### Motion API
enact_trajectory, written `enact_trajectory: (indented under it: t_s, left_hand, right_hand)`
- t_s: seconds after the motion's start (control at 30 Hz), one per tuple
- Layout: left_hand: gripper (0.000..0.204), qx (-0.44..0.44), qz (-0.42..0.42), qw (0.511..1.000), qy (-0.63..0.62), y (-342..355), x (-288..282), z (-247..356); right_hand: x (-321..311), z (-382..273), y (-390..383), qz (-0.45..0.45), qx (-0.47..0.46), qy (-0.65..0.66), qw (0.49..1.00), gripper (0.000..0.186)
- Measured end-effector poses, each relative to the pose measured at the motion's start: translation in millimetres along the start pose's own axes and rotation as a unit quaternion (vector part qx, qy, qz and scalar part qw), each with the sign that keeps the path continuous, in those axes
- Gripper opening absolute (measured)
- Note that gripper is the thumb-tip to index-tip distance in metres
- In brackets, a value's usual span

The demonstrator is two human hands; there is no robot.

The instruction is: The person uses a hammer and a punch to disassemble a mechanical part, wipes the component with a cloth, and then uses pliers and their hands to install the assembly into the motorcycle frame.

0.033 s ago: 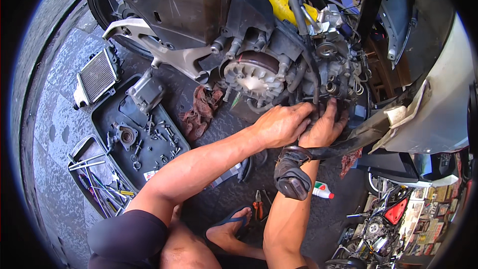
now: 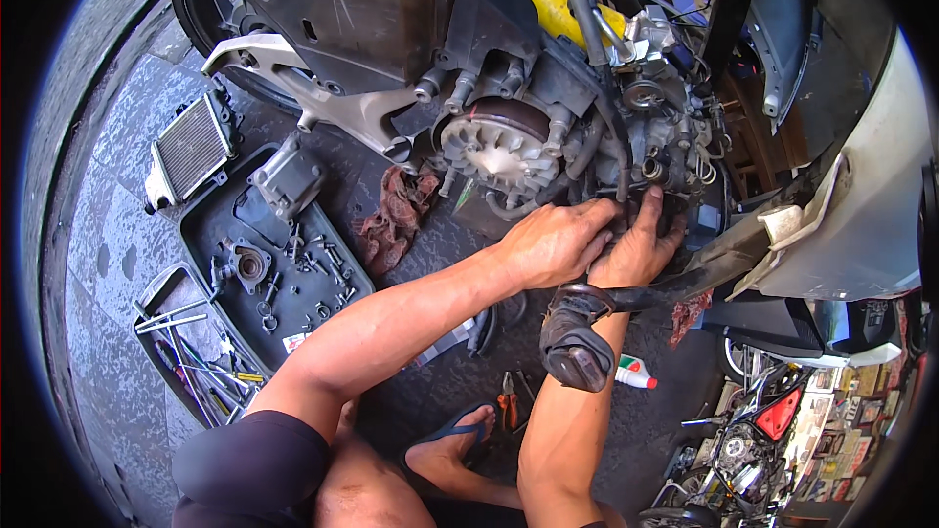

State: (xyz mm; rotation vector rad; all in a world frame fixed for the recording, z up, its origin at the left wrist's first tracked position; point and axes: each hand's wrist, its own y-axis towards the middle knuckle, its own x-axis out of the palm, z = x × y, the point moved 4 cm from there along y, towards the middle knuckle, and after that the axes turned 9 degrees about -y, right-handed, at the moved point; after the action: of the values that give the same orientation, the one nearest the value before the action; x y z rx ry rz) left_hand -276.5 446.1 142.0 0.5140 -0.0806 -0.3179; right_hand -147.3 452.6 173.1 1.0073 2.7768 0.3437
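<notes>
A scooter engine [image 2: 548, 137] with a finned fan wheel [image 2: 499, 152] stands stripped in front of me. My left hand [image 2: 558, 240] is curled against the engine's lower side, just right of the fan wheel. Beside it, touching it, my right hand [image 2: 636, 249] presses on the engine case with fingers reaching up under the hoses. The fingertips of both hands are hidden, so I cannot see what they grip. A black rubber boot [image 2: 572, 352] rests against my right forearm.
A black tray [image 2: 274, 264] with bolts and small parts lies at left, next to a radiator [image 2: 191, 147] and a tray of hand tools [image 2: 186, 352]. A red rag [image 2: 396, 215], pliers [image 2: 507, 401], a small white bottle [image 2: 634, 372] and my sandalled foot [image 2: 455, 440] are on the floor.
</notes>
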Motion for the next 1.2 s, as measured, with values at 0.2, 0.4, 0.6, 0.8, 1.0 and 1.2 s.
enact_trajectory:
  t_s: [0.2, 0.4, 0.6, 0.8, 1.0, 1.2]
  left_hand:
    - [0.036, -0.029, -0.005, 1.0, -0.001, 0.3, -0.4, -1.5]
    - [0.036, -0.015, 0.004, 1.0, -0.005, 0.4, 1.3, -1.7]
    - [0.038, -0.021, 0.001, 1.0, 0.002, -1.6, 0.7, -5.2]
    - [0.039, -0.012, 0.009, 1.0, -0.002, -0.9, 3.8, -2.6]
    - [0.04, -0.025, 0.002, 1.0, -0.003, -0.2, 2.6, -8.2]
    - [0.061, 0.03, 0.018, 0.999, 0.013, 6.7, 1.9, 8.1]
  right_hand:
    - [2.0, -3.9, 3.1, 0.022, 0.003, -0.042, 0.999, 0.08]
    - [0.8, -0.3, -0.7, 0.015, -0.083, 0.012, 0.996, 0.036]
    - [1.6, -0.9, -4.7, -0.028, -0.053, -0.024, 0.998, 0.046]
    - [-0.9, -4.3, 13.1, 0.04, -0.068, -0.123, 0.989, 0.066]
    - [4.0, -7.6, 12.3, 0.027, -0.113, -0.152, 0.982, 0.061]
    - [-4.3, 8.0, 22.6, 0.024, -0.088, -0.087, 0.992, 0.054]
